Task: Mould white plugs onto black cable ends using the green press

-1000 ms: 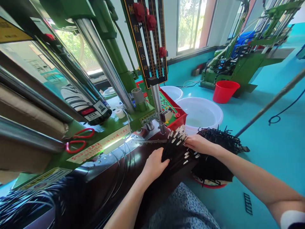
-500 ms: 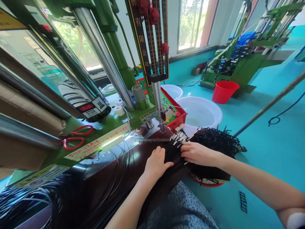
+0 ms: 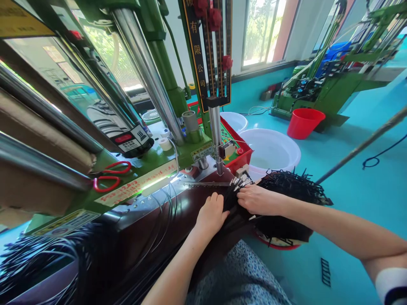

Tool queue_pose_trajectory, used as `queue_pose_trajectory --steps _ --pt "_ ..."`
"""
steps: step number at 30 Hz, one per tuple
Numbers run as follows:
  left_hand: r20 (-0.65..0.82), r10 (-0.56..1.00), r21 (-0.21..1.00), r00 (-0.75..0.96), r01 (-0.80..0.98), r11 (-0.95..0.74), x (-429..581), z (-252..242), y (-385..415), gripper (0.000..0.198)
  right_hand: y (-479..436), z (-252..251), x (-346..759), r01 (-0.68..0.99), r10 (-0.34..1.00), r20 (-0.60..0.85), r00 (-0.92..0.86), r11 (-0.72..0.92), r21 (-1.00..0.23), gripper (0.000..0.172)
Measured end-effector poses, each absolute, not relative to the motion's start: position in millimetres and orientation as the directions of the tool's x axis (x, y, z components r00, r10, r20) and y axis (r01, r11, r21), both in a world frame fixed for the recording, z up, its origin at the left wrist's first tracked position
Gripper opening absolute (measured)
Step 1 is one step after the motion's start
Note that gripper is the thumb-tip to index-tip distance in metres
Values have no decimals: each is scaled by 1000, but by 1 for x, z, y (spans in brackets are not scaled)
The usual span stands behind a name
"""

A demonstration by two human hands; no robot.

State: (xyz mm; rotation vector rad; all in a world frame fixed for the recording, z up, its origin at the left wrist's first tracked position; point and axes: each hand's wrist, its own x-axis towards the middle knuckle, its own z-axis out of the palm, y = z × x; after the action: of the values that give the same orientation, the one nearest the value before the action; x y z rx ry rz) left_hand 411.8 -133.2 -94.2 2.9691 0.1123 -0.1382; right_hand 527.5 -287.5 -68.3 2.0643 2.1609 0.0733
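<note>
Head view — left hand [image 3: 211, 214] and right hand [image 3: 259, 200], fingers clamped on cable bundle [image 3: 231, 201] over dark bench [image 3: 149, 231]; teal floor [image 3: 352, 190], white tub [image 3: 273, 146].

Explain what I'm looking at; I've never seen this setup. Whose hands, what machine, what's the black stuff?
One camera, worn on the person's head, looks down at their own hands. The left hand and right hand both grip a bundle of black cables with metal plug ends, at the front edge of a green machine with steel columns. On its ledge lie red scissors. On the floor beside it stand a white basin and a tub heaped with black plastic pieces.
</note>
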Motion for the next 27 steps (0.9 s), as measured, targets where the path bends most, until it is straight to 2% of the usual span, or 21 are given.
queue_pose_trajectory --steps 12,22,27 --pt "-131 68 196 989 93 -976 414 -92 -133 15 -292 -73 533 981 998 -45 -50 57 187 14" --pt "-99 56 136 994 69 -988 411 -93 -134 16 -296 -69 544 983 996 -67 -58 69 172 5" --pt "-99 65 192 993 83 -978 411 -92 -131 15 -294 -72 549 987 997 -56 -54 62 149 9"
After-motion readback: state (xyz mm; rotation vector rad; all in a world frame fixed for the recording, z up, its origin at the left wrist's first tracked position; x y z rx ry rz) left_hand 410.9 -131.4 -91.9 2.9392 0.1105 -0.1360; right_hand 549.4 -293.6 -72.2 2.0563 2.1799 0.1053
